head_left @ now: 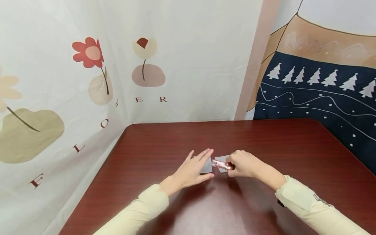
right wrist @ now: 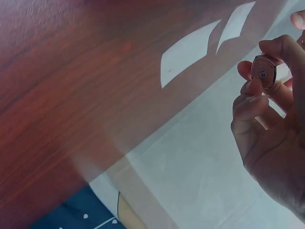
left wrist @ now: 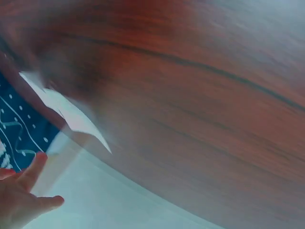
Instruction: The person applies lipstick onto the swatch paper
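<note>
In the head view my right hand (head_left: 245, 164) pinches one end of a small pink, partly clear lipstick tube (head_left: 220, 164), holding it level with its free end to the left. The right wrist view shows the tube's oval end (right wrist: 263, 71) between thumb and fingers. Below the tube lies a white piece of paper (head_left: 221, 159), partly hidden by the hand. A second white piece of paper (head_left: 207, 165) lies just left of it, with a narrow gap between. Over this one my left hand (head_left: 189, 170) spreads its straight fingers, holding nothing; whether it touches the paper I cannot tell.
Both papers lie on a reddish-brown wooden table (head_left: 164, 140) with rounded far corners. Behind and to the left hangs a white cloth (head_left: 191, 65) printed with flowers and letters. At the right hangs a dark blue cloth (head_left: 293, 94) with white trees.
</note>
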The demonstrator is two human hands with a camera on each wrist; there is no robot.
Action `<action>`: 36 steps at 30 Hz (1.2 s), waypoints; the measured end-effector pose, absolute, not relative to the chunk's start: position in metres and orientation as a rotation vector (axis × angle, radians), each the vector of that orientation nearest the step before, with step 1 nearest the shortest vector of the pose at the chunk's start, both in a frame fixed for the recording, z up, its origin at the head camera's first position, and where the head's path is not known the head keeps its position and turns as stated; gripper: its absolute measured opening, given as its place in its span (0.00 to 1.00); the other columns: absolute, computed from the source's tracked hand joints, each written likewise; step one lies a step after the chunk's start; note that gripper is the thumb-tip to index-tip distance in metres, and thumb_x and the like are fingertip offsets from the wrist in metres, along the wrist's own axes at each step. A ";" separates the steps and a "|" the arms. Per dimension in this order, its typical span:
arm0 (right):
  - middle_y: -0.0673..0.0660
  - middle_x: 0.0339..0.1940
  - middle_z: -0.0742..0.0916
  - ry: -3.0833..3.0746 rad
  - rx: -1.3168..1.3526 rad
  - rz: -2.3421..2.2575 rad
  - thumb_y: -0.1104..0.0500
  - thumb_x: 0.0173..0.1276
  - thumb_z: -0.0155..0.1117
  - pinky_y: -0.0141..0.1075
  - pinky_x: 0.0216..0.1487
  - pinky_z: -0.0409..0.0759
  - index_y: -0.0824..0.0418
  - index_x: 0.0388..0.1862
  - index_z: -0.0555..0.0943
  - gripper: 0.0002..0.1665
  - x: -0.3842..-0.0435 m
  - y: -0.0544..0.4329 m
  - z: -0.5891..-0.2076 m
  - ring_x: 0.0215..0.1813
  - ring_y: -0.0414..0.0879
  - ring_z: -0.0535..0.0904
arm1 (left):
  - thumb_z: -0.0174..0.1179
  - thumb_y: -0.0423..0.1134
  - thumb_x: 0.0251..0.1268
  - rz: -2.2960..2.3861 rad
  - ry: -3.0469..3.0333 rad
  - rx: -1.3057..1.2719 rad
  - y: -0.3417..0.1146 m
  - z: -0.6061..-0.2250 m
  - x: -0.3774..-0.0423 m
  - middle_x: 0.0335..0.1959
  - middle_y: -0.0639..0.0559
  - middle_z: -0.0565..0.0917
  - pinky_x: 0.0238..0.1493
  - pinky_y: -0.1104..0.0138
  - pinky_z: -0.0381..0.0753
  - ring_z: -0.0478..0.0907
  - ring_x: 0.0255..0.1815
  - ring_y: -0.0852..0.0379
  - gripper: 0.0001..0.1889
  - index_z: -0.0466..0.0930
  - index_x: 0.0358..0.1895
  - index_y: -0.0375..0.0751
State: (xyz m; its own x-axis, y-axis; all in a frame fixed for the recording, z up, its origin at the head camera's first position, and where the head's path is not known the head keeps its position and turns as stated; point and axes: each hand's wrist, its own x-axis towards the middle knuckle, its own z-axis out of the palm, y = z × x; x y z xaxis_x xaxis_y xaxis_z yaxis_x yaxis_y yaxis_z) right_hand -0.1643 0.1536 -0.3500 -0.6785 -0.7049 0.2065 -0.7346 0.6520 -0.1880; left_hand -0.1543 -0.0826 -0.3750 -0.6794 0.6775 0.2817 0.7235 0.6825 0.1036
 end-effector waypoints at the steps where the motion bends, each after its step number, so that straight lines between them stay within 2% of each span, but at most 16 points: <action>1: 0.40 0.13 0.67 -2.742 1.211 0.383 0.60 0.44 0.65 0.27 0.16 0.59 0.51 0.15 0.71 0.10 -0.163 0.152 -0.351 0.17 0.33 0.60 | 0.58 0.56 0.61 -0.273 -2.637 -1.161 -0.079 -0.376 -0.153 0.67 0.48 0.66 0.65 0.47 0.52 0.63 0.66 0.58 0.40 0.54 0.72 0.41; 5: 0.41 0.13 0.66 -2.721 1.243 0.353 0.59 0.45 0.66 0.27 0.16 0.58 0.51 0.14 0.70 0.12 -0.157 0.148 -0.352 0.17 0.34 0.60 | 0.62 0.51 0.59 -0.177 -2.457 -1.255 -0.067 -0.378 -0.150 0.50 0.54 0.79 0.64 0.48 0.55 0.77 0.50 0.61 0.26 0.74 0.59 0.43; 9: 0.42 0.15 0.67 -2.704 1.248 0.331 0.56 0.50 0.69 0.28 0.16 0.60 0.51 0.16 0.73 0.12 -0.153 0.148 -0.352 0.18 0.35 0.61 | 0.65 0.46 0.57 -0.169 -2.356 -1.276 -0.063 -0.378 -0.151 0.37 0.59 0.81 0.62 0.49 0.58 0.78 0.38 0.66 0.13 0.82 0.44 0.47; 14: 0.42 0.16 0.67 -2.681 1.249 0.333 0.53 0.51 0.72 0.28 0.17 0.61 0.52 0.18 0.75 0.14 -0.151 0.149 -0.353 0.18 0.35 0.62 | 0.65 0.46 0.57 -0.207 -2.377 -1.265 -0.062 -0.378 -0.154 0.36 0.59 0.77 0.59 0.52 0.63 0.76 0.38 0.65 0.10 0.83 0.41 0.50; 18: 0.41 0.17 0.68 -2.640 1.263 0.329 0.53 0.51 0.72 0.27 0.17 0.61 0.52 0.18 0.75 0.14 -0.150 0.151 -0.354 0.17 0.34 0.61 | 0.65 0.47 0.57 -0.199 -2.359 -1.276 -0.063 -0.378 -0.155 0.35 0.59 0.75 0.58 0.53 0.63 0.74 0.37 0.63 0.09 0.84 0.40 0.51; 24: 0.42 0.19 0.68 -2.600 1.259 0.304 0.53 0.52 0.72 0.27 0.18 0.61 0.52 0.20 0.75 0.13 -0.148 0.156 -0.344 0.19 0.34 0.61 | 0.65 0.49 0.56 -0.180 -2.295 -1.262 -0.062 -0.371 -0.156 0.34 0.59 0.75 0.48 0.58 0.62 0.72 0.32 0.63 0.10 0.85 0.40 0.52; 28: 0.42 0.19 0.69 -2.602 1.277 0.293 0.54 0.53 0.72 0.27 0.19 0.62 0.53 0.21 0.76 0.12 -0.146 0.158 -0.337 0.20 0.34 0.62 | 0.64 0.50 0.56 -0.167 -2.294 -1.253 -0.065 -0.364 -0.155 0.33 0.59 0.76 0.45 0.59 0.63 0.72 0.32 0.63 0.11 0.85 0.40 0.52; 36: 0.40 0.20 0.69 -2.711 1.125 0.406 0.55 0.55 0.71 0.27 0.19 0.63 0.50 0.22 0.77 0.10 -0.145 0.205 -0.344 0.21 0.33 0.62 | 0.69 0.43 0.50 -0.343 -2.360 -1.069 -0.129 -0.375 -0.159 0.33 0.57 0.76 0.40 0.60 0.67 0.70 0.35 0.58 0.10 0.85 0.38 0.48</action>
